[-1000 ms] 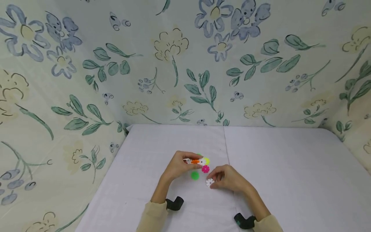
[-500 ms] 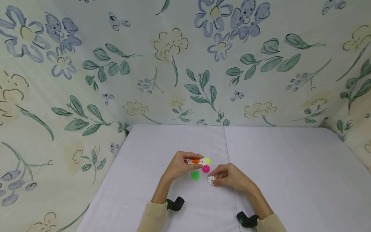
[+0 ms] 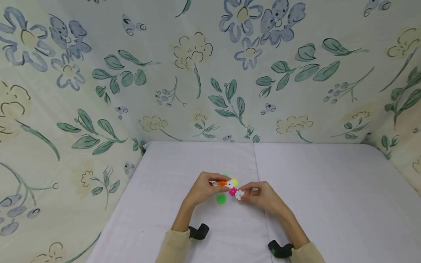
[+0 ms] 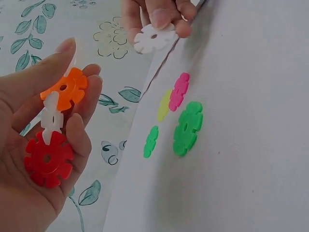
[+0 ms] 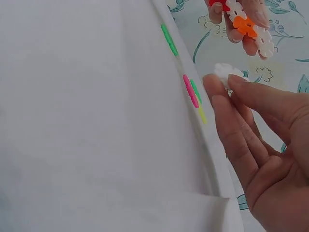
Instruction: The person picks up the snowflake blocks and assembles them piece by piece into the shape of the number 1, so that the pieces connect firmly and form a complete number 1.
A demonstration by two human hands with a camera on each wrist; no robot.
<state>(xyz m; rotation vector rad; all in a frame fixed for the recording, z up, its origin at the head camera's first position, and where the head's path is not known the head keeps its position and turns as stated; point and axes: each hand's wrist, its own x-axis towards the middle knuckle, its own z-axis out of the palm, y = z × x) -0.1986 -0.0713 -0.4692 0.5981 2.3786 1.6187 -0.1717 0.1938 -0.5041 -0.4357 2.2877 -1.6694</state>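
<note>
In the head view, my left hand [image 3: 202,188] grips a short chain of notched, flower-shaped plastic interlocking discs. A red disc [image 4: 48,159] lies against the palm, joined to a white disc [image 4: 52,118] and then an orange disc [image 4: 72,89]. At the chain's outer end, the right wrist view has a second white disc [image 5: 265,43]. My right hand [image 3: 264,197] pinches a separate white disc [image 4: 155,37] between thumb and fingers. This loose disc is held close to the chain's white end, with a gap between them in the right wrist view.
On the white-covered table [image 3: 312,175] lie a pink disc [image 4: 179,92], a yellow disc [image 4: 164,105], a larger-looking green disc [image 4: 188,128] and another green disc [image 4: 151,141]. A floral cloth [image 3: 184,91] hangs behind the table's far edge.
My right hand has moved away from my body, bringing its white disc nearer to the chain. The left hand and its chain have stayed almost still.
</note>
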